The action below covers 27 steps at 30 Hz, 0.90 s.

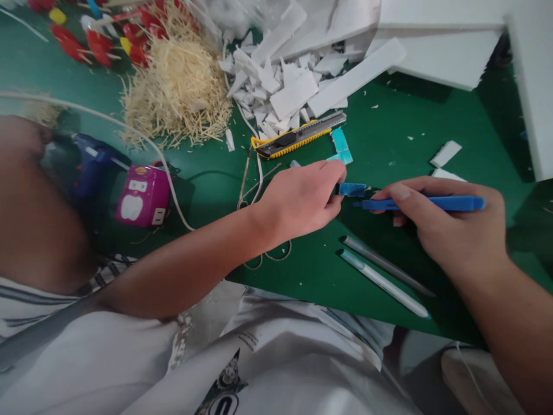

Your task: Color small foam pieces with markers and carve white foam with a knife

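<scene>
The blue piece [353, 189] is small, flat-faced and roughly rectangular, with a bright blue face and a dark end at the fingers. The blue pen [458, 203] has a slim, solid-blue barrel and a narrow, darker front end.

The left grip [300, 195] is closed on the blue piece: it sits at the fingertips, above the surface [319, 265], and its free end projects toward the right grip [462, 230]. The right grip is closed on the blue pen, between thumb and fingers. The front end projects toward the left grip, near the blue piece; the rear end extends past the thumb. Whether the pen's point is touching anything cannot be determined.

Light-blue pieces [340, 141] lie on the surface just beyond the left grip, beside the yellow utility knife [298, 138]. A gray pen [386, 264] and a white pen [384, 283] lie side by side, nearer the wearer than both grips.
</scene>
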Each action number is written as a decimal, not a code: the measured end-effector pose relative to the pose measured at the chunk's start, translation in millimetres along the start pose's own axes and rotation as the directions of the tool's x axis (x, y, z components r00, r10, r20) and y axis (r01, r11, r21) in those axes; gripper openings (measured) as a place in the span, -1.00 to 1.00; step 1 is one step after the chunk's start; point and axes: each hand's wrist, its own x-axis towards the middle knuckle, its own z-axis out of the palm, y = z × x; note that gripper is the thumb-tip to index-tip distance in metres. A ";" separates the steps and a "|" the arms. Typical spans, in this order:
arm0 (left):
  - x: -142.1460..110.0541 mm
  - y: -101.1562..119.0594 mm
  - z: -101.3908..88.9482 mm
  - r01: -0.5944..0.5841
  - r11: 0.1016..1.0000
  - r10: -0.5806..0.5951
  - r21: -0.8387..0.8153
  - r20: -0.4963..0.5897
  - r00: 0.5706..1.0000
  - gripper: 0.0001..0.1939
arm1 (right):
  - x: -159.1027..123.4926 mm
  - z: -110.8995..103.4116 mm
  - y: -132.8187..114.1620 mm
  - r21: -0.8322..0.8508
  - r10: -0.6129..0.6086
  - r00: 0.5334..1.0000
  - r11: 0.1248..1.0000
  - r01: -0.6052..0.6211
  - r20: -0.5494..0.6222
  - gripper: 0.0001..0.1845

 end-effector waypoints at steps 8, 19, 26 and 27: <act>-0.5 1.1 -1.6 0.002 1.000 -0.002 0.004 0.013 1.000 -0.81 | 3.9 0.0 5.5 0.032 -0.022 0.999 0.999 0.023 -0.027 -0.88; 0.9 2.0 -2.1 0.015 1.000 -0.016 0.017 0.034 0.999 -0.77 | 2.1 -1.0 4.3 -0.039 -0.032 0.999 0.999 0.033 0.016 -0.79; 0.5 1.7 -1.5 0.015 1.000 -0.015 0.009 0.044 0.999 -0.76 | 4.4 -0.5 5.6 -0.010 -0.041 0.999 0.999 0.041 0.009 -0.83; 0.5 1.7 -1.6 0.013 1.000 -0.014 0.008 0.047 0.999 -0.76 | 4.5 -0.4 5.6 -0.004 -0.037 0.999 0.999 0.037 0.011 -0.81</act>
